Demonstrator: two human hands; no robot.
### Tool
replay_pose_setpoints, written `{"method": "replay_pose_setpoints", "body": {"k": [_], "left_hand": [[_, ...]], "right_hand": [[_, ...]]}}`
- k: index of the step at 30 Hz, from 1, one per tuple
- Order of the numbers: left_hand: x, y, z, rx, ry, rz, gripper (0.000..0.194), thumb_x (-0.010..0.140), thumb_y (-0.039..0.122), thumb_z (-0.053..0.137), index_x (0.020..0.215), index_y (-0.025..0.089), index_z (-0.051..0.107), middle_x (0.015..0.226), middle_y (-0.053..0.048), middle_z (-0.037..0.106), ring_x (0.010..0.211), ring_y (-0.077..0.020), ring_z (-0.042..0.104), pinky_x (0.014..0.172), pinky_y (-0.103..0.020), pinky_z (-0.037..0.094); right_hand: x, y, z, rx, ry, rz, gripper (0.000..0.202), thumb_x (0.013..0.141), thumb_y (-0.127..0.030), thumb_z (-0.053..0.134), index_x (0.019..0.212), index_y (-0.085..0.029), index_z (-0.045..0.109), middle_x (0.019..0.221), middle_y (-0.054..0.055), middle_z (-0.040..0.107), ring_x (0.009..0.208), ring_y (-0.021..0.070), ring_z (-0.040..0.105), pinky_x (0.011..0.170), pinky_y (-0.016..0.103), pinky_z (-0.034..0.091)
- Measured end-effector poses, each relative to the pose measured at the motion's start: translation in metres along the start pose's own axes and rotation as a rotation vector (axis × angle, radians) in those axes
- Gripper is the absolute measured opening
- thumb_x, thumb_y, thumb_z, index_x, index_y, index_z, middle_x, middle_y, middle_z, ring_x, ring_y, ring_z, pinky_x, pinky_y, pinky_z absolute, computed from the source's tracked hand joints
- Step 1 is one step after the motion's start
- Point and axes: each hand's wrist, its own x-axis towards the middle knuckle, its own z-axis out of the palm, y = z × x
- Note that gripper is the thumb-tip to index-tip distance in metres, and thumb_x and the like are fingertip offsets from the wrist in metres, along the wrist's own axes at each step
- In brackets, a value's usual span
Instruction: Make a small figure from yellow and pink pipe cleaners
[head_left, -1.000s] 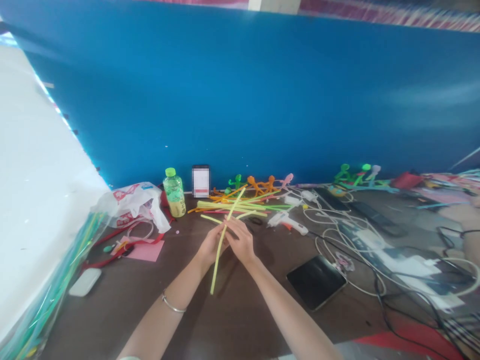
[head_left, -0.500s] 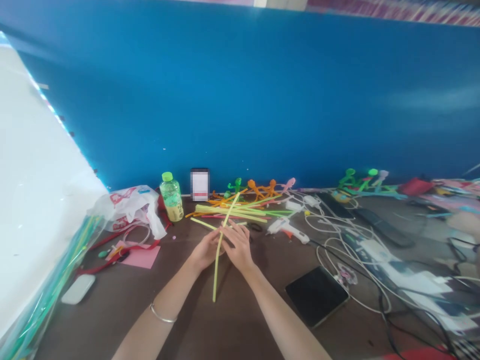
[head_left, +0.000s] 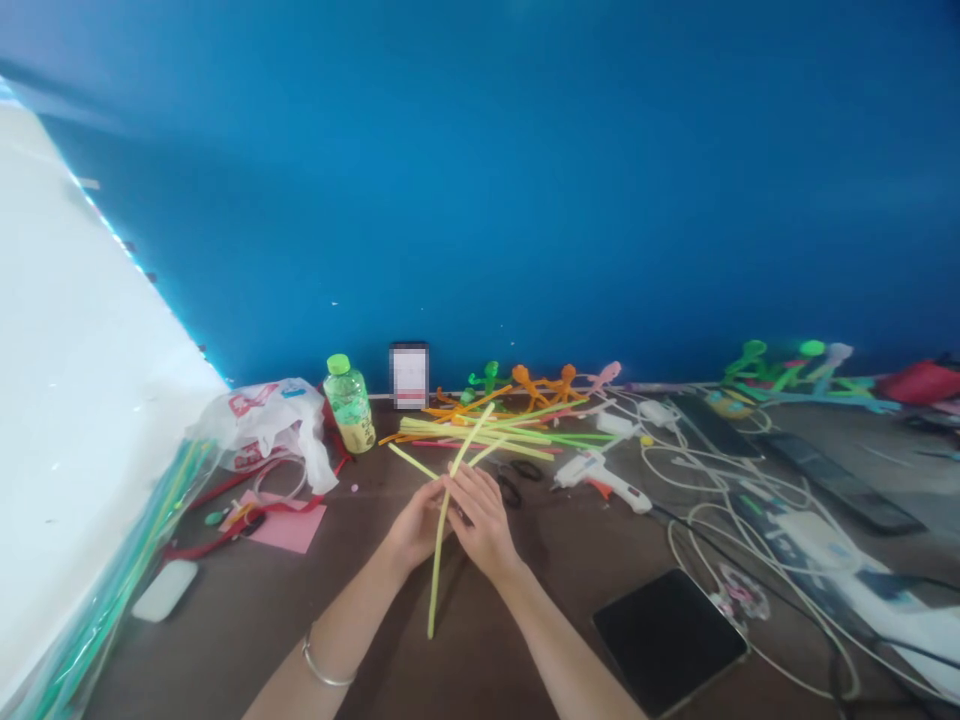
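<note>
Yellow and long, a pipe cleaner is slanting from one to six o'clock; the left hand and right hand are pinching its middle. A glue gun is lying at three o'clock.

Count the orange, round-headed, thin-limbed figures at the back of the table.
2: the left orange figure is behind the pile of thin coloured sticks; the right orange figure is just beside it. More may be hidden in the pile.

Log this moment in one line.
left hand and right hand: together on crossed yellow stems | glue gun: lying right of hands | bottle: upright, capped
</note>
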Motion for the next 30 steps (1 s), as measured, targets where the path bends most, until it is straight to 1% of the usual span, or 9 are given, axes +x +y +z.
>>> {"method": "replay_pose_setpoints", "body": {"k": [5,8,13,17,21,23,26,28,30], "left_hand": [[-0.002,0.002,0.002,0.046,0.007,0.062,0.015,0.071,0.022,0.060,0.083,0.014,0.065,0.075,-0.003,0.065,0.068,-0.0122,0.058,0.066,-0.023,0.042],[-0.002,0.004,0.006,0.093,0.000,0.116,0.016,0.068,0.024,0.062,0.080,0.013,0.065,0.070,-0.003,0.064,0.062,-0.0112,0.057,0.061,-0.023,0.041],[-0.006,0.008,0.014,0.140,-0.002,0.176,0.017,0.066,0.023,0.066,0.080,0.013,0.065,0.069,-0.002,0.062,0.060,-0.0093,0.055,0.059,-0.021,0.041],[-0.011,0.017,0.025,0.218,0.028,0.341,0.017,0.064,0.023,0.068,0.078,0.012,0.067,0.077,-0.005,0.064,0.069,-0.0114,0.057,0.063,-0.022,0.042],[-0.016,0.032,0.039,0.487,0.141,0.514,0.016,0.061,0.024,0.070,0.072,0.012,0.069,0.088,-0.008,0.064,0.075,-0.0141,0.057,0.064,-0.022,0.042],[-0.020,0.039,0.045,0.659,0.132,0.576,0.013,0.061,0.024,0.070,0.068,0.014,0.070,0.093,-0.008,0.064,0.080,-0.0166,0.057,0.061,-0.022,0.042],[-0.024,0.048,0.053,0.848,0.065,0.596,0.009,0.061,0.024,0.070,0.061,0.015,0.070,0.088,-0.008,0.063,0.077,-0.0172,0.056,0.057,-0.022,0.041],[-0.026,0.053,0.057,0.936,0.040,0.603,0.008,0.061,0.023,0.070,0.060,0.015,0.070,0.086,-0.007,0.063,0.071,-0.0154,0.055,0.055,-0.022,0.039],[-0.027,0.059,0.061,0.979,0.036,0.618,0.007,0.061,0.023,0.070,0.060,0.016,0.070,0.083,-0.007,0.062,0.070,-0.0151,0.054,0.056,-0.022,0.038]], "right_hand": [[0.001,-0.004,-0.006,-0.018,-0.006,0.000,0.043,0.078,-0.013,0.050,0.120,-0.023,0.050,0.111,0.005,0.062,0.119,0.0214,0.043,0.099,0.044,0.033],[0.000,-0.007,-0.005,0.003,-0.005,0.024,0.047,0.077,-0.008,0.044,0.121,-0.023,0.049,0.114,0.005,0.060,0.121,0.0216,0.041,0.100,0.046,0.032],[-0.003,-0.009,0.003,0.095,0.043,0.069,0.052,0.077,-0.005,0.038,0.126,-0.020,0.044,0.120,0.009,0.055,0.122,0.0233,0.039,0.094,0.045,0.039],[-0.004,-0.009,0.005,0.162,0.091,0.116,0.054,0.076,-0.004,0.035,0.127,-0.022,0.043,0.123,0.009,0.051,0.120,0.0228,0.041,0.093,0.046,0.040],[0.003,-0.008,-0.004,0.095,0.187,0.137,0.055,0.075,-0.003,0.037,0.125,-0.025,0.044,0.131,0.008,0.043,0.122,0.0245,0.037,0.095,0.049,0.037],[0.013,-0.008,-0.012,0.028,0.218,0.121,0.055,0.076,-0.004,0.039,0.126,-0.027,0.043,0.132,0.008,0.041,0.123,0.0257,0.035,0.097,0.050,0.034],[0.033,-0.004,-0.025,-0.056,0.150,0.125,0.049,0.080,-0.011,0.042,0.127,-0.026,0.041,0.130,0.009,0.045,0.125,0.0276,0.032,0.101,0.053,0.023],[0.045,0.002,-0.032,-0.047,0.060,0.106,0.044,0.083,-0.019,0.045,0.127,-0.023,0.041,0.119,0.010,0.055,0.118,0.0271,0.042,0.102,0.056,0.015],[0.054,0.009,-0.034,0.023,-0.012,0.074,0.038,0.085,-0.024,0.046,0.123,-0.020,0.045,0.105,0.009,0.063,0.105,0.0238,0.053,0.101,0.052,0.022]]}}
